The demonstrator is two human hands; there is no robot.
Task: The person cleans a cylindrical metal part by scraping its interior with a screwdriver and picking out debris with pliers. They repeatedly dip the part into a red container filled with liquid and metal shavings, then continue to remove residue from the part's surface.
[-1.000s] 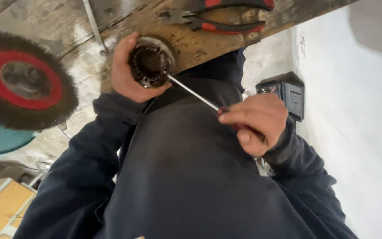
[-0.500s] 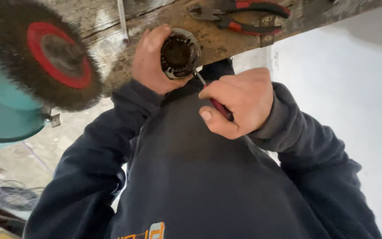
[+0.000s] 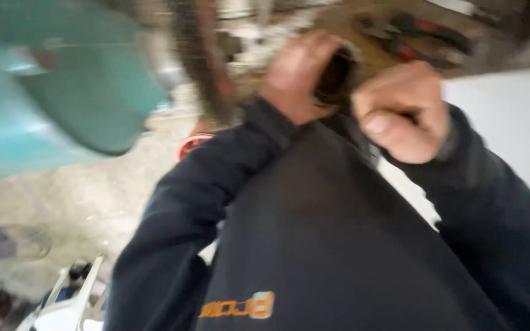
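While the head view is smeared by motion blur, we can still place both hands up against the edge of the wooden bench [image 3: 338,18]. Our left hand [image 3: 295,76] is wrapped around a dark round part [image 3: 337,78], fingers curled over its far side, thumb side toward the chest; the part sits at the bench edge, just above the collar of the dark sweatshirt [image 3: 314,233]. Our right hand [image 3: 403,110] is closed into a fist just beside that part, touching or nearly touching it, thumbnail facing the camera. We cannot tell what the fist grips; nothing of a tool shows through the blur. On the bench behind the hands lie pliers with red and black handles [image 3: 418,34], near the right hand but apart from it. To the left, a teal machine body [image 3: 75,92] fills the upper corner, with a blurred wire brush wheel [image 3: 207,55] edge-on between it and the left hand. Below that, bare concrete floor [image 3: 81,196], a small red object [image 3: 194,142] on it, and a white frame [image 3: 72,300] at the bottom left, too blurred to identify.
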